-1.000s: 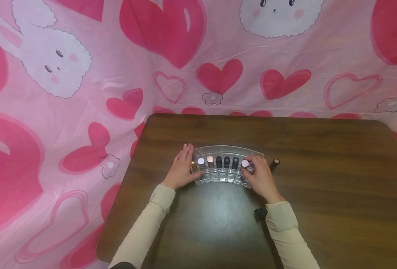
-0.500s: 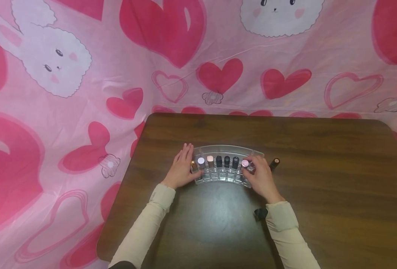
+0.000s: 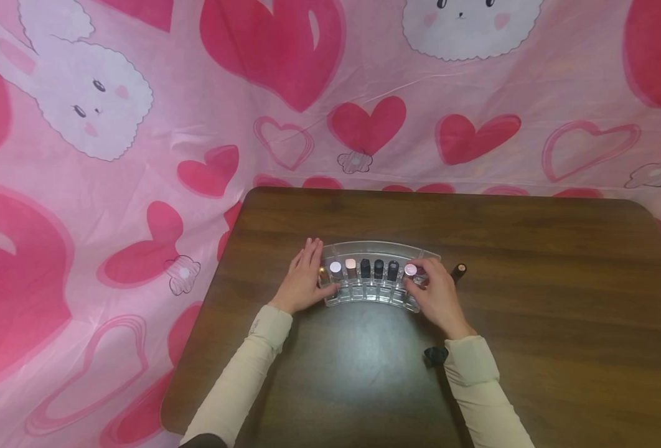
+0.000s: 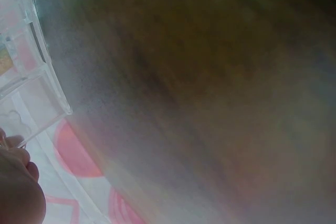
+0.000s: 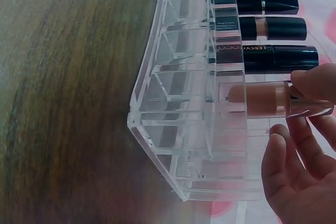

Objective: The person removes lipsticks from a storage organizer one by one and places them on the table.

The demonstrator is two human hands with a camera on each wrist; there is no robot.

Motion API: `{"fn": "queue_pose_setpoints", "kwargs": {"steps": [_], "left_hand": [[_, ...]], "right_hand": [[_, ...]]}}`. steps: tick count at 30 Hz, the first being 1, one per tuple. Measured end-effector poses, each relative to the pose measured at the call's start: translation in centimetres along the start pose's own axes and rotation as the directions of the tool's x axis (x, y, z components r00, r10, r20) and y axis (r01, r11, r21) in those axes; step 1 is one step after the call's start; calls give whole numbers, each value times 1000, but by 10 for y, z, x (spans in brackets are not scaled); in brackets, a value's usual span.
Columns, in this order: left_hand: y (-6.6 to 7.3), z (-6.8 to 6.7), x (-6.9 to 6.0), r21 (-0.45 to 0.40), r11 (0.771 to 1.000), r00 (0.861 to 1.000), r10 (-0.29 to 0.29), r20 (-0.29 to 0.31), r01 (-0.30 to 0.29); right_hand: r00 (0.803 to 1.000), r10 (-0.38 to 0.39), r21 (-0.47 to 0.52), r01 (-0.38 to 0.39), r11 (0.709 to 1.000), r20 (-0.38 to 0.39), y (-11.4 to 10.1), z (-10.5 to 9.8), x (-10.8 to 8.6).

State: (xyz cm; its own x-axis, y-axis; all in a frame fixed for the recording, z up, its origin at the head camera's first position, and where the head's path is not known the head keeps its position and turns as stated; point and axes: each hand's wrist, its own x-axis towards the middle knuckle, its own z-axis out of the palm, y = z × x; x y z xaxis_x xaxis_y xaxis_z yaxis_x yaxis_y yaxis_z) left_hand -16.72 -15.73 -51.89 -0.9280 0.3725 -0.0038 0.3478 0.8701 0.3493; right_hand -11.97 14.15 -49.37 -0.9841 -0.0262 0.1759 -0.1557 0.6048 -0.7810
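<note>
A clear, curved lipstick organizer stands on the table, its upper row holding several upright tubes. With thumb and fingers my right hand pinches the shiny cap of a lip gloss with a nude-coloured body. This lip gloss sits in a slot toward the organizer's right end, beside a black lipstick. My left hand rests against the organizer's left end, fingers straight and thumb at the front. A gold-capped tube is partly hidden by that hand. Only a bit of the left hand enters the left wrist view.
A dark tube lies on the wooden table just right of the organizer. Near the right cuff shows a small black object. A pink heart-patterned cloth hangs behind and to the left of the table.
The top of the lip gloss cap looked whitish one second ago and looks pink now. My right hand has shifted very slightly right with it. The left hand keeps its place.
</note>
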Motion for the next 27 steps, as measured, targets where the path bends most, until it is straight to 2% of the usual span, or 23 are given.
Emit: {"fn": "queue_pose_setpoints", "kwargs": {"steps": [8,15,27], "left_hand": [[-1,1,0,10,1000,1000,15,0,-15],[-1,2,-1,3,1000,1000,9,-11,-9],[3,-2,-1,-8,1000,1000,-12,24,12]], "right_hand": [[1000,24,40,-24,999,1,-4,-3,-1],[1000,10,47,-9,999,-19,-3,-3,-1],[1000,8,51,-6,999,-27,-7,-6,-1]]}}
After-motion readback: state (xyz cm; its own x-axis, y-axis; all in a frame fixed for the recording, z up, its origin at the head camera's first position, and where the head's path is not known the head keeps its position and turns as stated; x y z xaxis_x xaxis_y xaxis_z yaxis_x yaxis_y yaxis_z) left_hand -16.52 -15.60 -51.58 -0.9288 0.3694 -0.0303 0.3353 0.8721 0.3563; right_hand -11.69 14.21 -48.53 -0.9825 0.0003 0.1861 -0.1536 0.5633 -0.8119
